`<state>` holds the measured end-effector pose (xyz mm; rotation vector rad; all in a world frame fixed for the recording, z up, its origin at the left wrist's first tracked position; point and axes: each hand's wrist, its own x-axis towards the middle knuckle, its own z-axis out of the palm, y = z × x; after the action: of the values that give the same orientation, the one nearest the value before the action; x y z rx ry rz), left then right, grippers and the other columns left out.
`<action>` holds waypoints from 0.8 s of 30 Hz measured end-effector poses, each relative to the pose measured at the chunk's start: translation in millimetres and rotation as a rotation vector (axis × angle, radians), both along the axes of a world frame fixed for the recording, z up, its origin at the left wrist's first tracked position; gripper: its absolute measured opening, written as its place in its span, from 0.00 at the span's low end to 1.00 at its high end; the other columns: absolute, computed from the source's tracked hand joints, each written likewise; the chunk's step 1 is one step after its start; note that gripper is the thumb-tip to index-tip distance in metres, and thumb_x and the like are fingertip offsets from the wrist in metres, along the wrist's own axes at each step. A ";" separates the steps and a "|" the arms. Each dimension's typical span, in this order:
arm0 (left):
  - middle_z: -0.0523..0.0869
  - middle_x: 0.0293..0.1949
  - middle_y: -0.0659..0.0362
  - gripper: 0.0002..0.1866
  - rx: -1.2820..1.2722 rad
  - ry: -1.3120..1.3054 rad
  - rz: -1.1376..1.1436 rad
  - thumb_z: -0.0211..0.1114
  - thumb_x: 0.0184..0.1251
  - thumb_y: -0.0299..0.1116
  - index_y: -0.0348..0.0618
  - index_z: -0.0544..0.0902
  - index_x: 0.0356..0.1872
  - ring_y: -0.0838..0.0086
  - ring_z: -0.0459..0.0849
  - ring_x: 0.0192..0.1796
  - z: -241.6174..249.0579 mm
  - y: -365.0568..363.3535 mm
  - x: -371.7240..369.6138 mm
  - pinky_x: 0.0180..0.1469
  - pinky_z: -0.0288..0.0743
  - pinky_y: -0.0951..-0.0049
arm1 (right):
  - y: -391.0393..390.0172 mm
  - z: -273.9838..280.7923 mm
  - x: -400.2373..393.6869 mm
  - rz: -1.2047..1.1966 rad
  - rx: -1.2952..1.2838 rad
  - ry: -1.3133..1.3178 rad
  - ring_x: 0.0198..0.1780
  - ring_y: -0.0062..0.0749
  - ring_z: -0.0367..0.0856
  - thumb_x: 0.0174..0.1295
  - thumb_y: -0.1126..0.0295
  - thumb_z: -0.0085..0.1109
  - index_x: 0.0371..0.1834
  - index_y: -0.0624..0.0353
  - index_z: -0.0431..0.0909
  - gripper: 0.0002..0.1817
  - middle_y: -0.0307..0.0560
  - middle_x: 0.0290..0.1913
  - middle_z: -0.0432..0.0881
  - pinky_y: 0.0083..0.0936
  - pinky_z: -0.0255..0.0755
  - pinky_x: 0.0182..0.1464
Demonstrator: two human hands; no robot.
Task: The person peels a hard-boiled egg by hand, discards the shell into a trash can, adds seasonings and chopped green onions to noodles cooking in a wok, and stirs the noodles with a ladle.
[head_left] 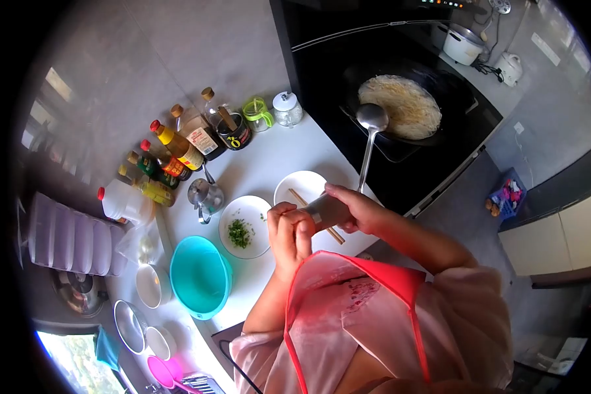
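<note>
A grey cylindrical container (330,212) is held sideways between my two hands, above the counter. My right hand (356,209) wraps round its right part, while my left hand (290,235) closes about its left end. Beneath them sits a white bowl (294,182) with a pair of wooden chopsticks (335,235) lying across it. A metal ladle (368,146) slants from the wok (356,80) down to my right hand, where the end of its handle is hidden. Pale thin noodles (400,105) fill the wok. Chopped green herbs (240,233) lie in a white plate (259,246) near my left hand.
A turquoise basin (201,277) and a metal pot (205,196) stand on the counter, left of my hands. Several sauce bottles (182,148) and a glass jar with a white lid (287,108) line the wall. The black stove (331,62) adjoins the counter.
</note>
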<state>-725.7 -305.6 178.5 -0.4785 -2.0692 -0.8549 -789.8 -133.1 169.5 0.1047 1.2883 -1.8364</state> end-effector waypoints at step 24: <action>0.74 0.32 0.60 0.13 1.311 -0.960 -0.213 0.46 0.68 0.45 0.48 0.73 0.37 0.78 0.70 0.26 10.8 -12.1 -14.2 0.20 0.60 0.81 | -1.3 16.4 6.8 -0.161 0.124 1.163 0.35 0.31 0.77 0.53 0.58 0.64 0.51 0.58 0.68 0.26 0.44 0.40 0.73 0.29 0.74 0.32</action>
<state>-739.9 -317.8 189.3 0.5593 -1.6302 -2.6054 -783.0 -134.3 185.9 -0.9466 2.1953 -1.9820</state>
